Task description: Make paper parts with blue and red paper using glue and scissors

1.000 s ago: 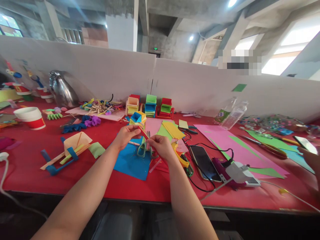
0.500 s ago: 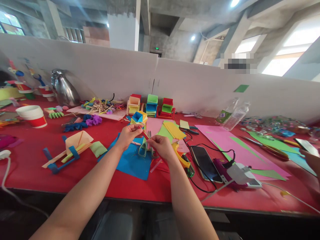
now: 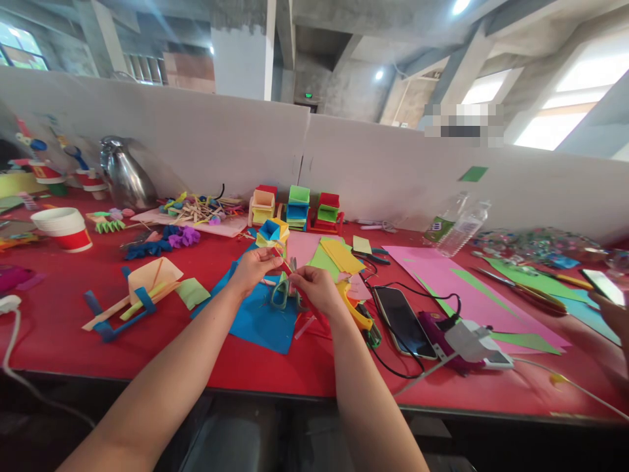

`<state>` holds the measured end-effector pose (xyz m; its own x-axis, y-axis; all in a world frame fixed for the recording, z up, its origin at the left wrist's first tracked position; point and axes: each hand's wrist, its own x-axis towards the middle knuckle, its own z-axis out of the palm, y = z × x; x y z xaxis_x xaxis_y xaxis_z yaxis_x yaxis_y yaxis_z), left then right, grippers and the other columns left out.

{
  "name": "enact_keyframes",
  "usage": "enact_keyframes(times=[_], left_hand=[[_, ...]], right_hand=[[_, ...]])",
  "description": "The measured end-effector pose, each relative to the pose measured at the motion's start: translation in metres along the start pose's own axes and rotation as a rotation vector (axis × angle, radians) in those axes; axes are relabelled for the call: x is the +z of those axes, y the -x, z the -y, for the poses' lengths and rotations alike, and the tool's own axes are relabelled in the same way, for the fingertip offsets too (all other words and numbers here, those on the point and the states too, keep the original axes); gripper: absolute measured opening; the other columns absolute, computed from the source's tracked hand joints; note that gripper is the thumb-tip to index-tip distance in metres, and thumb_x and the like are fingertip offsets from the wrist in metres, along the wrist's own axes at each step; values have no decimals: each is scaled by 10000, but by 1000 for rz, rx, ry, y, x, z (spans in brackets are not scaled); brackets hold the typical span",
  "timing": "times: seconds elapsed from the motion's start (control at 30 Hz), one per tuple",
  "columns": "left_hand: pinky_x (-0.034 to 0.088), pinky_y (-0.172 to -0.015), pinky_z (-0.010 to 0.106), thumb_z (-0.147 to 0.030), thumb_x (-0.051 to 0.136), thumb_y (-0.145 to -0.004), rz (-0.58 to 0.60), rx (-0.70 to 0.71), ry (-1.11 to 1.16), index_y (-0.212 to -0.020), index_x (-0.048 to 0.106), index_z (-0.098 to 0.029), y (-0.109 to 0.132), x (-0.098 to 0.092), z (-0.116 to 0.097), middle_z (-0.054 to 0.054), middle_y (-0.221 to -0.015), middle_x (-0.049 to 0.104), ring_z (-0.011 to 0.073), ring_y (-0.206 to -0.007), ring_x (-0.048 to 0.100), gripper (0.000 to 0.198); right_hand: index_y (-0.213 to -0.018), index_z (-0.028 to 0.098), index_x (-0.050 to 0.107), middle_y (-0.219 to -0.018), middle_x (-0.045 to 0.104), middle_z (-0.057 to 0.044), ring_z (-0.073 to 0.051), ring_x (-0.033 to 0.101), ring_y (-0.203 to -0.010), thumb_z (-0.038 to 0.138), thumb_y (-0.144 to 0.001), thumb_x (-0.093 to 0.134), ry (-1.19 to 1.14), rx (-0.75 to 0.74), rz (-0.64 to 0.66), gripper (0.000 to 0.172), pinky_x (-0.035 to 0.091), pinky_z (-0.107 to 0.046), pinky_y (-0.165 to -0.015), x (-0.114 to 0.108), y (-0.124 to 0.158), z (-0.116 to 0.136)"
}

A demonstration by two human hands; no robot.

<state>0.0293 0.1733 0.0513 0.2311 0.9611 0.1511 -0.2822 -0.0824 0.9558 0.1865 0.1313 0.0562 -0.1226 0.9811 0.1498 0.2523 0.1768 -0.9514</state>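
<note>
Both hands are raised over a blue paper sheet (image 3: 268, 331) in front of me. A narrow red paper strip (image 3: 285, 265) runs between them, pinched by my left hand (image 3: 255, 270) at its upper end. My right hand (image 3: 317, 287) pinches the strip lower down, and a red tail hangs below those fingers. Just beneath the hands lie scissors with grey-green handles (image 3: 280, 295), partly hidden. Beyond the left fingertips sits a folded blue and yellow paper piece (image 3: 271, 231). A yellow-handled tool (image 3: 361, 318) lies to the right of my right hand.
On the left are a blue-and-peach paper construction (image 3: 142, 298), paper cups (image 3: 63, 229) and a metal jug (image 3: 126, 174). Stacked paper boxes (image 3: 298, 206) stand behind. To the right lie a phone (image 3: 403, 321), cables, pink sheets (image 3: 472, 295) and bottles (image 3: 464, 229); another person's hand (image 3: 614, 314) holds a phone.
My left hand has shifted slightly down, its fingers closer together on the red strip. The right hand stays nearly in place, with more red strip showing below it.
</note>
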Motion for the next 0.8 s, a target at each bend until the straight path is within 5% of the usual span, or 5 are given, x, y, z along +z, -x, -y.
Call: enact_keyframes(times=[0.8], left_hand=[[509, -569, 250, -380, 705, -595, -108, -29, 101, -727, 658, -127, -2, 4, 3, 19, -613, 676, 140, -551, 629, 290]], right_hand=[[-623, 151, 608, -529, 600, 19, -99, 513, -481, 277, -566, 652, -121, 79, -16, 145, 378, -217, -476, 2, -3, -5]])
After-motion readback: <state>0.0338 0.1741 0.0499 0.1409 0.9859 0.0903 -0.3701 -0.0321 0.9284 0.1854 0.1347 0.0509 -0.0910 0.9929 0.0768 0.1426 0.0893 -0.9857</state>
